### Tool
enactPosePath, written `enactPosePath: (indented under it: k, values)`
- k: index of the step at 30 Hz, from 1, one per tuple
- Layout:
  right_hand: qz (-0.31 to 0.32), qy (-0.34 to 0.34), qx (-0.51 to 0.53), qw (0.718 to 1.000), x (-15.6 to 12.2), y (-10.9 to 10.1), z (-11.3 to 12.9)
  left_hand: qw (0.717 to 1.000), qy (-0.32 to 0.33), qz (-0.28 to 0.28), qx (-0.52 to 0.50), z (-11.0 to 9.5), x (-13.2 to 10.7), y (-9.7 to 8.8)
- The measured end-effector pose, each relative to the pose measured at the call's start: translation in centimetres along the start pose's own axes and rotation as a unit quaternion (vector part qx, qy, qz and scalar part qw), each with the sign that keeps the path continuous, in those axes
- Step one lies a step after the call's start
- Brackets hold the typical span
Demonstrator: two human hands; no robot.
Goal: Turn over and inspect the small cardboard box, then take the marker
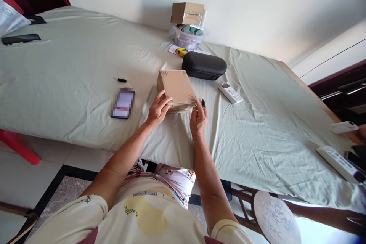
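Observation:
A brown cardboard box (pixel 177 85) with dark line drawings at the corners of its top lies on the cloth in front of me. My left hand (pixel 157 110) grips its near left corner, thumb and fingers on the top edge and side. At the near right corner, my right hand (pixel 198 119) holds the box with its fingers bent against the edge. Just beyond the right hand is a black marker (pixel 203 103), partly hidden. A small black pen cap (pixel 122 80) and a phone (pixel 123 103) with a blurred screen lie to the left.
A black hard case (pixel 204 65) sits behind the box, near a yellow tape measure (pixel 181 52). Farther back, a clear plastic tub (pixel 188 40) carries another carton (pixel 187 13). White devices (pixel 231 93) lie to the right. Another person's hand (pixel 362 131) shows at the right edge.

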State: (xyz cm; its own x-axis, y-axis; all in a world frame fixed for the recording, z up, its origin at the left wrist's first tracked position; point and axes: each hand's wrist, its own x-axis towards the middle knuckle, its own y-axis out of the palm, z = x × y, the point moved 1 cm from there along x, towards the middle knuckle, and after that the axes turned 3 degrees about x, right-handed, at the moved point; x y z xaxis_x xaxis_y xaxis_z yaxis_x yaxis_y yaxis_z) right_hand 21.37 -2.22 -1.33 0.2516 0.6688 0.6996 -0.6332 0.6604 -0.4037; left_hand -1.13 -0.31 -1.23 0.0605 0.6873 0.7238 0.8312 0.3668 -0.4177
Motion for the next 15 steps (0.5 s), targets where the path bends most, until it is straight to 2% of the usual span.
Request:
enactPosePath:
  k: [11, 15]
  values:
    - [0.014, 0.015, 0.022, 1.0, -0.27, -0.05, 0.82, 0.999, -0.032, -0.018, -0.03, 0.31, 0.29, -0.4]
    - [0.006, 0.045, 0.042, 0.998, -0.22, 0.0, 0.51, 0.999, -0.032, -0.014, -0.026, 0.37, 0.32, -0.44]
